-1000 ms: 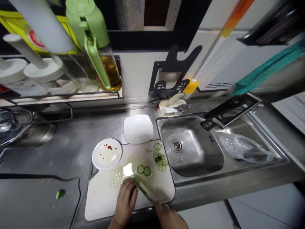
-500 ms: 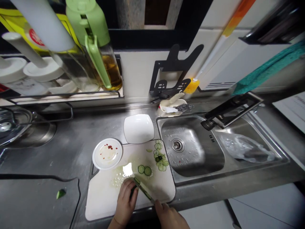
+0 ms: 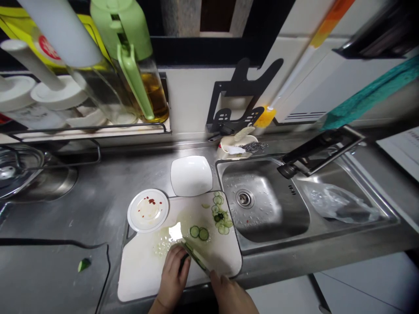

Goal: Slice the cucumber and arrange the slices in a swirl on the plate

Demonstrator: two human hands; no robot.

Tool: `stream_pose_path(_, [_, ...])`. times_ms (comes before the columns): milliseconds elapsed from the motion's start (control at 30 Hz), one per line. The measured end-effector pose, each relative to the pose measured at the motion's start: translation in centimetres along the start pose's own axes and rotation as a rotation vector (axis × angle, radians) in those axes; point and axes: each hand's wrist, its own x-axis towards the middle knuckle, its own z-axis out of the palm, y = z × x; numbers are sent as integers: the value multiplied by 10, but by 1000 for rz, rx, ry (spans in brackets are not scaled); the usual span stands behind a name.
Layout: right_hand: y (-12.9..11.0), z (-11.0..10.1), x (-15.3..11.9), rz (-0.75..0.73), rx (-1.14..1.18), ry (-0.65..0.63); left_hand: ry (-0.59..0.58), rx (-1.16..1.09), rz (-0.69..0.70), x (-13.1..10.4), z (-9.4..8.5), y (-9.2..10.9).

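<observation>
My left hand (image 3: 174, 270) is closed round a dark green piece of cucumber (image 3: 184, 260) at the near side of the white cutting board (image 3: 144, 270). Most of that piece is hidden under the fingers. In my right hand (image 3: 229, 293) is a knife (image 3: 197, 258), its blade slanting up and left against the cucumber beside my left fingers. Bits of green cling along the blade. Two round cucumber slices (image 3: 199, 233) lie flat just beyond the knife. A heap of thin slices (image 3: 221, 218) sits by the board's right edge.
A small plate with red bits (image 3: 148, 222) rests on the board's far left corner. Behind the board stands a white square dish (image 3: 191, 175). The sink (image 3: 278, 235) adjoins on the right, under a black faucet (image 3: 288, 170). A cucumber end (image 3: 84, 264) lies on the left.
The knife and my right hand have shifted slightly up and to the left. My left hand keeps its grip on the cucumber. The camera view has moved a little.
</observation>
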Motion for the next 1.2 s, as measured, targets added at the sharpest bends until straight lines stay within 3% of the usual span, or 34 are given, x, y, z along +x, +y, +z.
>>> stream_pose_path(167, [-3,0,7,-8,31,-17,-10,-1,-4,0,0,0])
stream_pose_path(600, [-9,10,20,-10,-9,119,-9,-45,-18,5,-3,4])
stream_pose_path(833, [-16,8,30,12,-28,102,-18,-39,1,7,-4,4])
stream_pose_path(1033, [-13,15,36,-8,-18,175,-31,-39,-12,7,-5,6])
stream_pose_path(1200, [-4,12,30,8,34,112,-33,-41,-21,7,-6,7])
